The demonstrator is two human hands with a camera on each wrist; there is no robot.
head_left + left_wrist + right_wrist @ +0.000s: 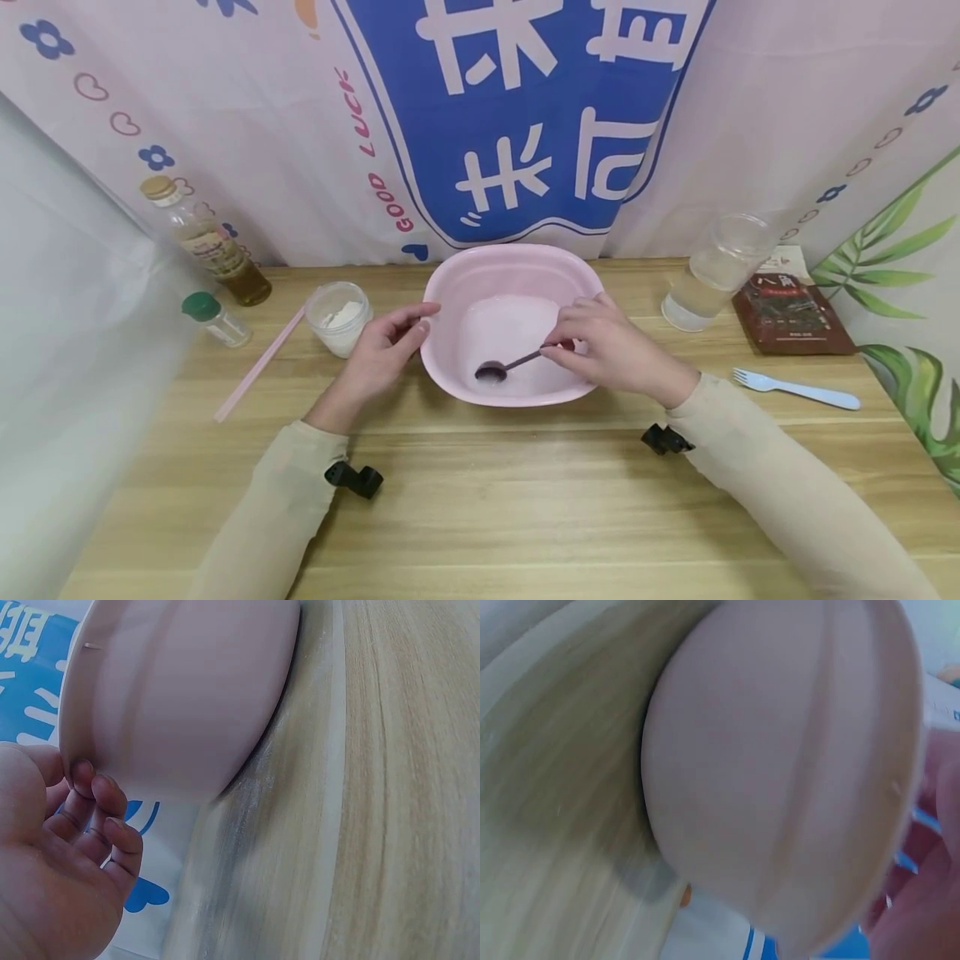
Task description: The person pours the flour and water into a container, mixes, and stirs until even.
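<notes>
A pink plastic basin [450, 367] stands on the wooden table in the head view, its floor paler than its walls. My left hand [378, 350] pinches its left rim; in the left wrist view the fingertips [109, 795] curl in under that rim. Over the basin's right side, my right hand [611, 346] grips a small dark spoon [491, 372] by its handle. The spoon's bowl points left, low inside the basin. In the right wrist view the basin's outer wall [735, 750] hides the spoon, and only part of the hand shows at the right edge.
Left of the basin stand a jar of white powder [341, 329], a pink stick [258, 364], a green-capped shaker [217, 319] and an oil bottle [217, 250]. To the right are a cup of clear liquid [701, 287], a dark red packet [795, 312] and a blue fork [798, 389].
</notes>
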